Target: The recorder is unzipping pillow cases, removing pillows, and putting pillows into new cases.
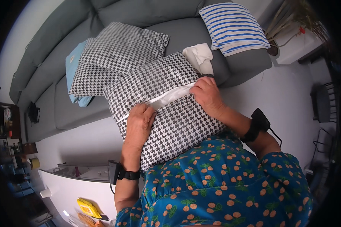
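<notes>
A black-and-white houndstooth cushion (170,130) leans across my lap. Its cover is parted along a white zip edge, and a white inner pad (170,97) shows in the slit. Curled fingers of my left hand (139,123) grip the cover at the left part of the slit. At the slit's right end, my right hand (209,97) pinches the cover near the cushion's corner; whether a zip pull is between its fingers is hidden. Just beyond that corner lies a crumpled white cloth (199,56).
More houndstooth cushions (121,47) lie on the grey sofa (74,102), over a light blue cloth (72,62). Blue-striped cushions (235,28) sit at its right end, beside a potted plant (272,47). A white table (64,193) with a yellow packet (88,207) stands lower left.
</notes>
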Available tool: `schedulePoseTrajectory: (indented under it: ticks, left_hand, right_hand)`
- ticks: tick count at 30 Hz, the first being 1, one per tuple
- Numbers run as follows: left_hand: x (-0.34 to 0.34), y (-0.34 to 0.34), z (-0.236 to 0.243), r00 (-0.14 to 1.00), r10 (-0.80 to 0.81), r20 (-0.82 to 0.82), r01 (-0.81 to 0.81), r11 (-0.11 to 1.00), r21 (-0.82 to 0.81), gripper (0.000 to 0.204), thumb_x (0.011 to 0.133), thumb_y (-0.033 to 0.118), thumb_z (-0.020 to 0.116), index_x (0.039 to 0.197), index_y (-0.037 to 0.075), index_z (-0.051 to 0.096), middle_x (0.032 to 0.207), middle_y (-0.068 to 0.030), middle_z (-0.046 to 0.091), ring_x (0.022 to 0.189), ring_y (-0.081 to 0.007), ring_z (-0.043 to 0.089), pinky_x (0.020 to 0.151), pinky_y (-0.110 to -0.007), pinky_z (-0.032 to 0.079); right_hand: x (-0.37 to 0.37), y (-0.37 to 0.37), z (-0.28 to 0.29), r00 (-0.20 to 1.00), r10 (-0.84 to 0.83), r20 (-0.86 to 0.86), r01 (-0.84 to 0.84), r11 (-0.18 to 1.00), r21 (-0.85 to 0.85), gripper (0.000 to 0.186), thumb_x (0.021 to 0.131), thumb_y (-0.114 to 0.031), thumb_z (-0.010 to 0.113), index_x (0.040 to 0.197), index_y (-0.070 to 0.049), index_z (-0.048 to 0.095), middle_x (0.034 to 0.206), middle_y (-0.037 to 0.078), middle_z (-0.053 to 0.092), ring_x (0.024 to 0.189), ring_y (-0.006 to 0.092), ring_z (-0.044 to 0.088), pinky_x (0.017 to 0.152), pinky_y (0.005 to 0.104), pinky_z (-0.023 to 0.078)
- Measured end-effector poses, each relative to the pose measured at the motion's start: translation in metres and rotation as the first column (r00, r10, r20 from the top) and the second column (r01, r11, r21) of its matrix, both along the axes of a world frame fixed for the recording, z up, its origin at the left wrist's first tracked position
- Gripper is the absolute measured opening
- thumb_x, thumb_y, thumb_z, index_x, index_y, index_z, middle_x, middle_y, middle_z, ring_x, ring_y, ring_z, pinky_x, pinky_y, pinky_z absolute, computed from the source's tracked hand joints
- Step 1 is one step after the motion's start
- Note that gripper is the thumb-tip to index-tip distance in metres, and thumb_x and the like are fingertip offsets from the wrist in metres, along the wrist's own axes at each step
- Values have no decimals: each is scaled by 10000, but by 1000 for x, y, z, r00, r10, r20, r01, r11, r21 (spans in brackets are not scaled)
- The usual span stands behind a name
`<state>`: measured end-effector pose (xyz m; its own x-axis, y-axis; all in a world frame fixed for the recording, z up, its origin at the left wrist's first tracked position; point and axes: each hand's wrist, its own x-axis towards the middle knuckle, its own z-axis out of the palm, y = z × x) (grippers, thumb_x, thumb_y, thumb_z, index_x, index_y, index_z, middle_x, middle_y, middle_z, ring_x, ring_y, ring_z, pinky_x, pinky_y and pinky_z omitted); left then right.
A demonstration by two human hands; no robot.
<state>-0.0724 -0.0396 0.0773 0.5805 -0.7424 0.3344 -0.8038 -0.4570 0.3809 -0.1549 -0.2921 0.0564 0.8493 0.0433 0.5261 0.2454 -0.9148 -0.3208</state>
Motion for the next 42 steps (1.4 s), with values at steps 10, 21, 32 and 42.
schedulePoseTrajectory:
  ticks: [10,21,32,42]
  left_hand:
    - [10,-50,31,958,-188,-218,189,982,-17,96,798,42,625,874,-15,609,826,-153,606,748,-324,595,659,-382,492]
    - [25,-147,-26,853,-245,-461,243,968,-63,191,771,-4,622,930,79,688,894,-115,597,777,-260,606,730,-318,494]
    - [13,-159,-33,950,-159,-269,195,975,111,113,813,74,583,918,52,547,949,-161,591,837,-359,599,718,-419,485]
    - [7,-156,-33,988,0,-152,42,961,273,195,834,103,550,997,4,510,943,-194,600,804,-345,636,690,-402,514]
  right_hand:
    - [-12,-5,-11,994,-59,88,40,979,198,190,629,60,630,777,-56,608,818,44,547,857,225,555,701,320,497]
    - [-15,-6,-23,993,-87,77,61,956,287,169,667,46,608,805,-51,607,819,68,580,806,253,567,697,340,490]
    - [-11,-15,-43,975,-195,-102,219,818,532,129,768,13,577,884,-43,564,814,82,611,788,249,607,708,340,492]
    - [7,-11,-47,937,-271,-221,350,734,582,148,803,-55,559,949,-44,541,851,106,625,820,272,618,730,377,493]
